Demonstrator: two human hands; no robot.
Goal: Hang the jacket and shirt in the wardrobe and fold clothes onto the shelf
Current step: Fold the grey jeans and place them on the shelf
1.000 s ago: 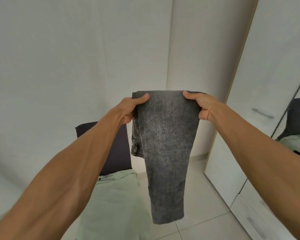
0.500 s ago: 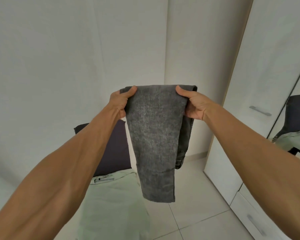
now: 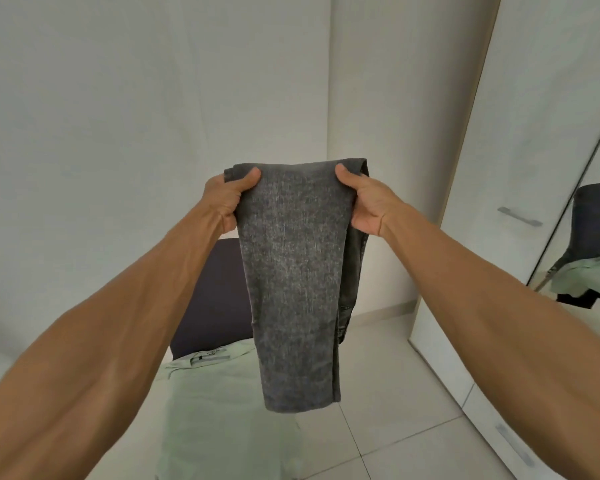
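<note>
I hold a pair of grey jeans (image 3: 295, 282) up in front of me, folded over so the doubled cloth hangs down from its top fold. My left hand (image 3: 226, 199) grips the left end of that fold and my right hand (image 3: 364, 202) grips the right end, thumbs on the near side. Below the jeans a pale green shirt (image 3: 219, 410) lies spread flat, its collar and label toward a dark cushion (image 3: 212, 299). The white wardrobe (image 3: 534, 133) stands at the right with its door shut.
A metal handle (image 3: 519, 216) sits on the wardrobe door, and drawers (image 3: 499, 434) run along its base. A mirror panel (image 3: 596, 244) at the far right reflects the cushion and shirt. White walls meet in a corner ahead; pale floor tiles (image 3: 388, 375) lie below.
The jeans went from one long hanging length to a shorter doubled fold, the loose waist part now hanging behind on the right. Both hands dropped slightly and stayed on the top edge.
</note>
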